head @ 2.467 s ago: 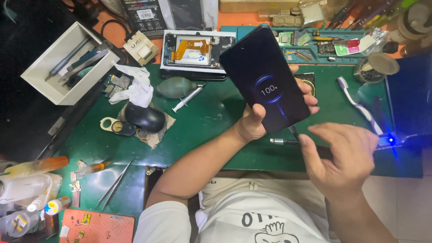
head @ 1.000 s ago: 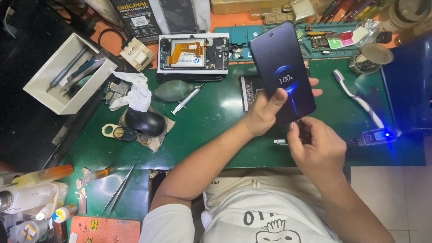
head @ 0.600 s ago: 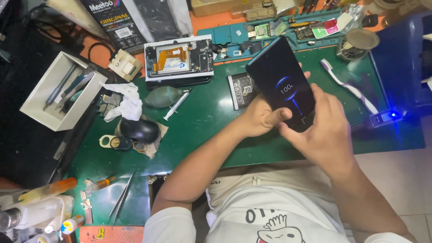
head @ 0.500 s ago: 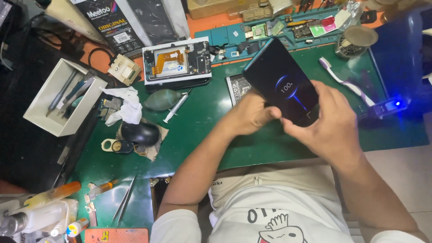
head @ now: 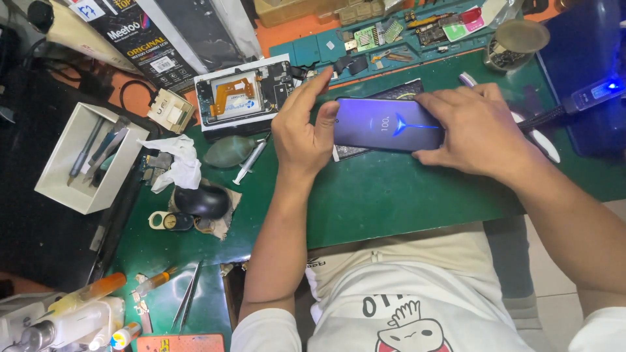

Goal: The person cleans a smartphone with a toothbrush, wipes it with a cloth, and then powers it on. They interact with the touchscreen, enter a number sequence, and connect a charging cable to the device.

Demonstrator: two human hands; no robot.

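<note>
A dark smartphone [head: 385, 124] with a lit screen lies flat and sideways just above the green work mat [head: 391, 195]. My left hand [head: 303, 127] grips its left end, fingers along the top edge. My right hand [head: 473, 130] covers and holds its right end. A black cable [head: 544, 117] runs from the right side toward a blue-lit device [head: 596, 91].
An opened phone with exposed parts [head: 244, 98] lies behind my left hand. A syringe [head: 251, 161], a dark rubber blower [head: 225, 151], a crumpled tissue [head: 173, 163], a white tool tray [head: 88, 156], tweezers [head: 189, 293], a round tin [head: 518, 39] and circuit boards [head: 378, 36] surround the mat.
The phone went from upright and tilted in my left hand to lying sideways and low over the mat. My right hand came in and took hold of its right end.
</note>
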